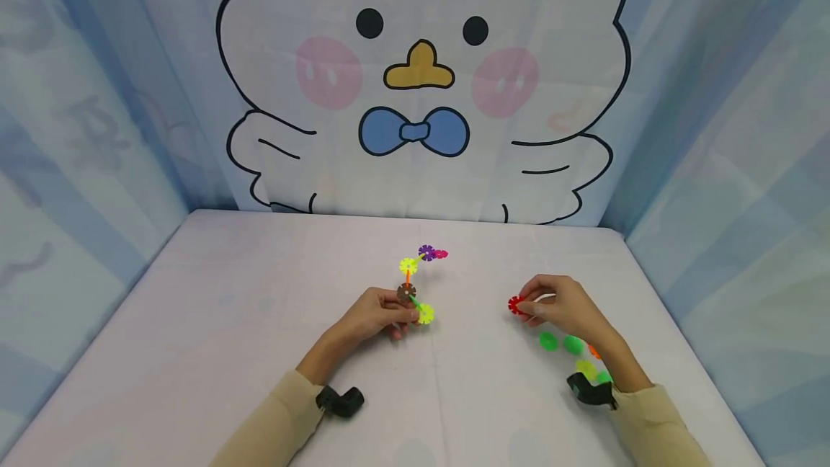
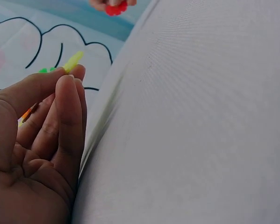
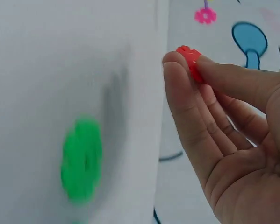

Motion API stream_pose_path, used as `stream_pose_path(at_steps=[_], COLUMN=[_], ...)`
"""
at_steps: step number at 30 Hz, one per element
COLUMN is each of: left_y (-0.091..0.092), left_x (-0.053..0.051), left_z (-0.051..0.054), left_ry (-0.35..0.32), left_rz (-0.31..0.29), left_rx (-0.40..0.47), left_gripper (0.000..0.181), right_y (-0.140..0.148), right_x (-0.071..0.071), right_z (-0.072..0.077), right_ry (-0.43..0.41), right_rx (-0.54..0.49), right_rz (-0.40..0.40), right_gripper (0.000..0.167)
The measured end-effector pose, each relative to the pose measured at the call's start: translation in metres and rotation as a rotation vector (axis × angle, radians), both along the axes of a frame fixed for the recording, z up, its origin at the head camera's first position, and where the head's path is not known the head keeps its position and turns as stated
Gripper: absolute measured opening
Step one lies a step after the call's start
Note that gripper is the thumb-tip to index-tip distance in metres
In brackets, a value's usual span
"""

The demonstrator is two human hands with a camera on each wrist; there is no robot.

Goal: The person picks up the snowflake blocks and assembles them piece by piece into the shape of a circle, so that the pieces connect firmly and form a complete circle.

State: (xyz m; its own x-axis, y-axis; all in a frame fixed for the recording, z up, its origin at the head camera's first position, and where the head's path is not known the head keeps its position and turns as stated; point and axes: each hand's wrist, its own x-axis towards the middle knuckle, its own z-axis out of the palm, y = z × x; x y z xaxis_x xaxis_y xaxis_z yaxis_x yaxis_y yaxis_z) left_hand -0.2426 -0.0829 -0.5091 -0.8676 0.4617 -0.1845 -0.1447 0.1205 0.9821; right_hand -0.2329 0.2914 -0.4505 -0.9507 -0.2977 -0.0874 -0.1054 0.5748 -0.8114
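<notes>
The left hand point(image 1: 376, 316) pinches the yellow-green disc point(image 1: 425, 314) at the near end of a chain of notched discs. The chain runs through a green piece, a brown disc point(image 1: 406, 292), an orange piece, a yellow disc point(image 1: 408, 266) and a purple disc point(image 1: 426, 253) to a pink one point(image 1: 441, 254). In the left wrist view, thumb and fingers of the left hand point(image 2: 46, 126) hold the yellow piece point(image 2: 73, 62). Apart from the chain, the right hand point(image 1: 564, 306) pinches a red disc point(image 1: 515, 305); the right wrist view shows the red disc point(image 3: 190, 62) between thumb and fingertips.
Loose green discs point(image 1: 548, 341), a yellow-green one point(image 1: 586, 369) and an orange one point(image 1: 594, 352) lie below and beside the right forearm on the white-covered table point(image 1: 259, 294). A printed curtain point(image 1: 415, 186) stands behind the table's far edge.
</notes>
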Motion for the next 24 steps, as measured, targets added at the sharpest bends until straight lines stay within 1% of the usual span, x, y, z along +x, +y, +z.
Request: stream_pose_path(at_steps=[4,7,12,16,20,24], left_y=[-0.001,-0.001,-0.002,-0.001,-0.002,-0.003], left_x=[0.0,0.0,-0.001,-0.001,-0.001,-0.001], left_z=[0.0,0.0,0.0,0.001,0.001,0.0], left_ry=[-0.004,-0.007,-0.003,-0.01,-0.005,-0.005], left_rz=[0.001,0.002,-0.001,0.0,0.0,0.003], left_rx=[0.009,0.015,0.018,0.022,0.027,0.027], left_gripper=[0.024,0.024,0.025,0.026,0.026,0.025], right_y=[-0.032,-0.055,-0.086,-0.101,-0.109,-0.111], right_x=[-0.006,-0.008,-0.008,-0.009,-0.01,-0.01], right_z=[-0.007,-0.012,-0.016,-0.018,-0.017,-0.016], right_ry=[0.016,0.012,0.029,0.05,0.064,0.07], right_rx=[-0.056,-0.075,-0.056,-0.039,-0.052,-0.047], right_rz=[0.058,0.092,0.151,0.186,0.214,0.217], right_gripper=[0.016,0.013,0.01,0.008,0.008,0.008])
